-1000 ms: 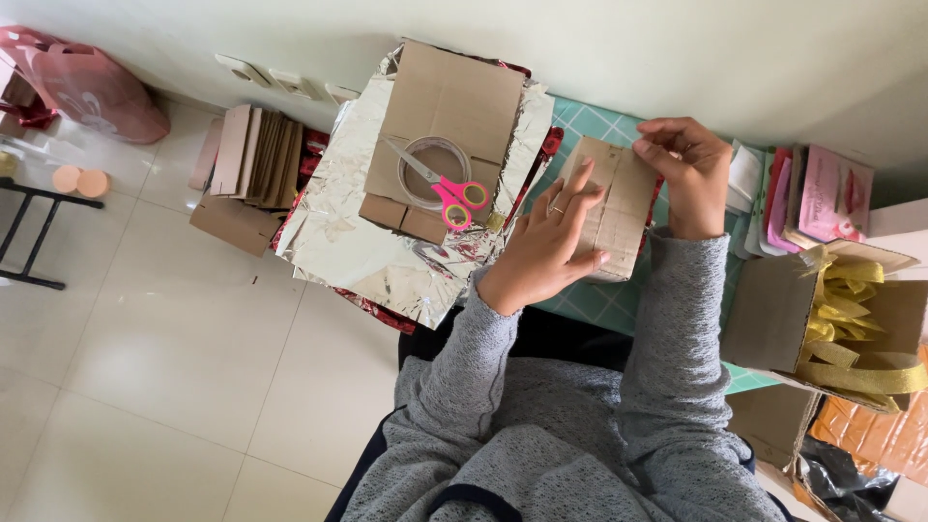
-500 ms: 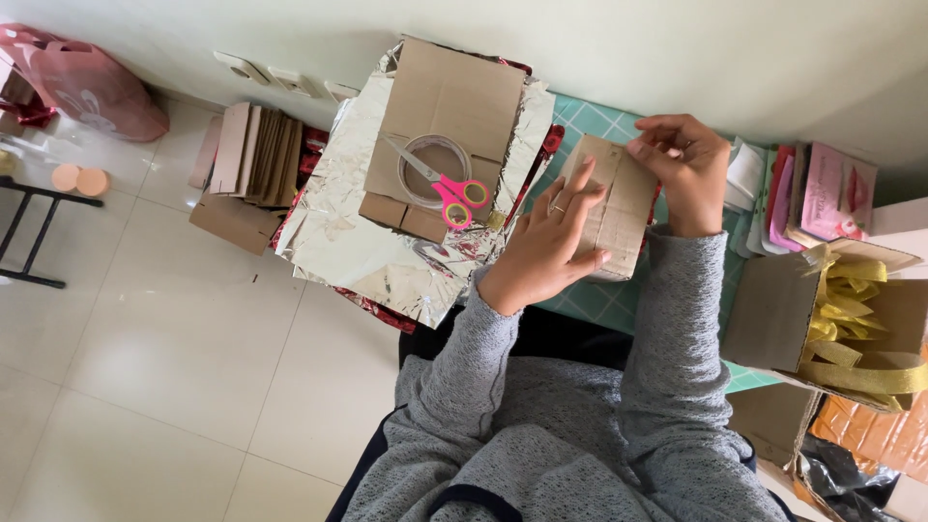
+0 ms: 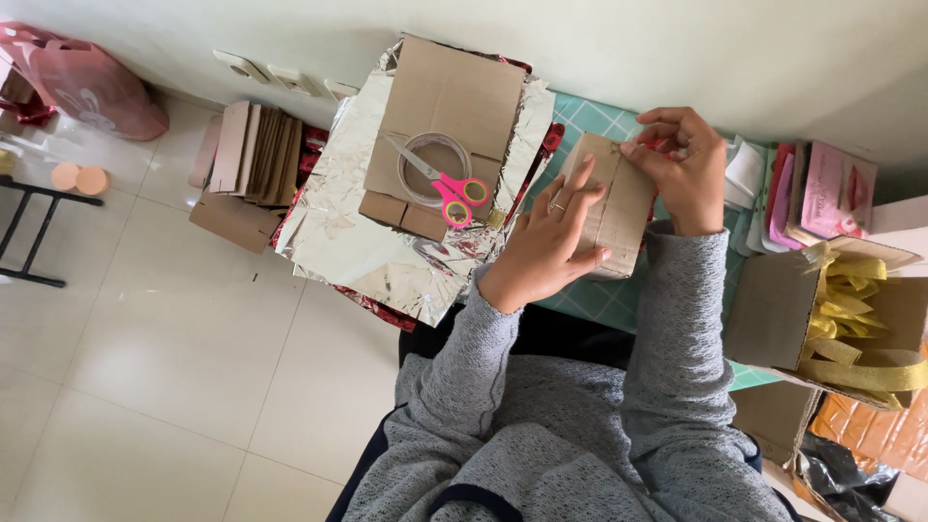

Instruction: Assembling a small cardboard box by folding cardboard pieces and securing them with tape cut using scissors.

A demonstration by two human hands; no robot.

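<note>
Work surface: green cutting mat (image 3: 580, 121), gridded, on a table by the wall. Landmark: mat.

- Left of mat, overlapping its edge: foil sheets (image 3: 358, 242), hanging over the table edge.
- On mat, centre: small carton (image 3: 619, 208).
- Right of mat: pink cards (image 3: 822, 188), upright in a row.
- Right front of mat: open box (image 3: 773, 309) with gold ribbon (image 3: 851, 329).

Floor (image 3: 145, 367), left of mat: white tiles; cardboard stack (image 3: 251, 155) against the wall.

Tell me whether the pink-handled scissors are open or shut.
Shut: the pink-handled scissors lie flat across the roll of tape, blades together in a single point.
</note>
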